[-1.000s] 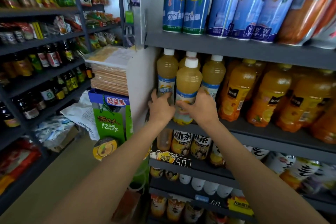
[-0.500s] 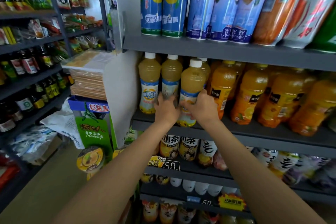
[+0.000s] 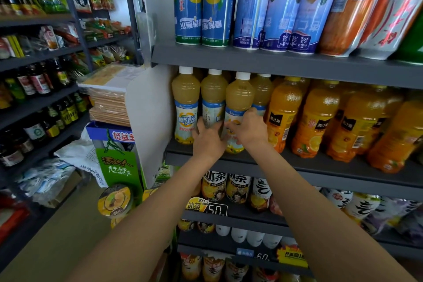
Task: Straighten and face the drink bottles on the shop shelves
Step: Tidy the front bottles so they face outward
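Gripping: head view: both hands are reaching onto the grey metal middle shelf at its left end.
Left hand: curling round the lower part of the second pale yellow white-capped juice bottle, fingers lying across its label.
Right hand: wrapping round the label of the third pale yellow white-capped juice bottle, which is standing just in front of its neighbours, near the shelf edge.
First pale yellow juice bottle: standing upright beside the white side panel, label facing out, just left of the left hand.
Orange juice bottles with black labels: standing in a row just right of the right hand.
Upper shelf: tall blue cans are standing above the held bottles.
Lower shelf: iced tea bottles are sitting behind a price tag.
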